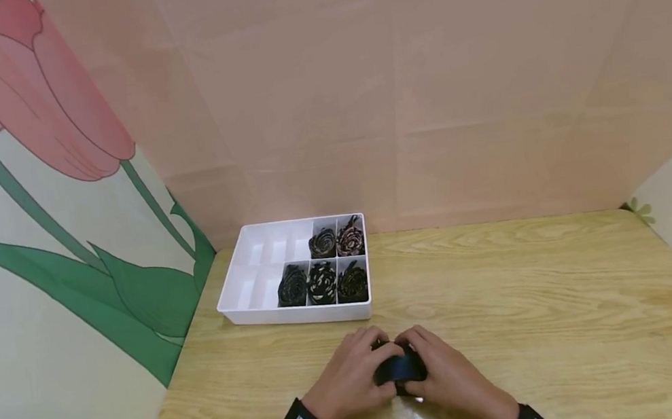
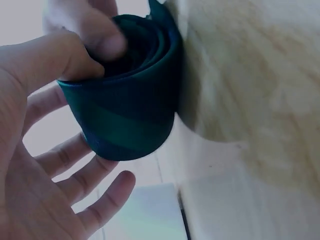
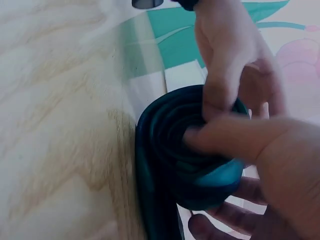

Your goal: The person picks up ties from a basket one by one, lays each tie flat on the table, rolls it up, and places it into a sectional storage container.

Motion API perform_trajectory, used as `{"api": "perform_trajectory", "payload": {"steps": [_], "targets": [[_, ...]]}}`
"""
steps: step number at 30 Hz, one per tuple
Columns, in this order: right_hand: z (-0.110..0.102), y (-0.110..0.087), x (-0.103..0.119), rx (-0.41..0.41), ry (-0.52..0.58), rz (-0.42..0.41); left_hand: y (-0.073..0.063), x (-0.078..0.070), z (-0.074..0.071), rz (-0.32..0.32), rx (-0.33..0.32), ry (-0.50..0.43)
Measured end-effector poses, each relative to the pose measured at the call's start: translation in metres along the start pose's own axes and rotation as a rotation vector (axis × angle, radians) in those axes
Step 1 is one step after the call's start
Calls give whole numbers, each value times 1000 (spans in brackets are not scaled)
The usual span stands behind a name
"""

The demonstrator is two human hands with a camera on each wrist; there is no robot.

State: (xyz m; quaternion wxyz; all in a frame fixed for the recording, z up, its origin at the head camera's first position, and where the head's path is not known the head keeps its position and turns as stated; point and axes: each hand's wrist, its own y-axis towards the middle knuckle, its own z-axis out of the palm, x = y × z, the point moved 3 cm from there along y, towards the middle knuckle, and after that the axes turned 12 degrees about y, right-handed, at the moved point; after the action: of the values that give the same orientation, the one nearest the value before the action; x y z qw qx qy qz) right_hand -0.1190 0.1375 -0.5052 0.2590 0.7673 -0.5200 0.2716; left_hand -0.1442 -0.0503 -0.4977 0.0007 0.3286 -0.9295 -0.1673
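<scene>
A dark blue-green striped necktie [image 1: 400, 368], wound into a coil, stands on edge at the table's front. My left hand [image 1: 353, 377] holds it from the left, its thumb pressed over the coil's rim in the left wrist view, where the tie [image 2: 125, 120] shows a green diagonal band. From the other side my right hand [image 1: 451, 369] grips the same roll, its thumb against the spiral. In the right wrist view a flat tail of the necktie [image 3: 150, 185] runs down along the tabletop. The hands partly hide the roll in the head view.
Behind the hands is a white divided tray [image 1: 298, 316]. Several dark patterned rolls, such as one roll [image 1: 352, 283], fill its right-hand compartments; left compartments are bare. The wooden table [image 1: 536, 298] meets a pink backdrop [image 1: 486, 118] at its rear edge.
</scene>
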Motion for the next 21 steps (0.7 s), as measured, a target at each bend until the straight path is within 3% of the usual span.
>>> {"api": "perform_trajectory", "payload": {"steps": [5,12,21], "targets": [[-2,0,0,-12,-12,-45,0,-1,2,16,-10,-1],[-1,1,2,1,-33,-31,0,0,-2,-9,17,-4],[-4,-2,4,-2,-40,-43,2,-2,2,2,42,-2]]}}
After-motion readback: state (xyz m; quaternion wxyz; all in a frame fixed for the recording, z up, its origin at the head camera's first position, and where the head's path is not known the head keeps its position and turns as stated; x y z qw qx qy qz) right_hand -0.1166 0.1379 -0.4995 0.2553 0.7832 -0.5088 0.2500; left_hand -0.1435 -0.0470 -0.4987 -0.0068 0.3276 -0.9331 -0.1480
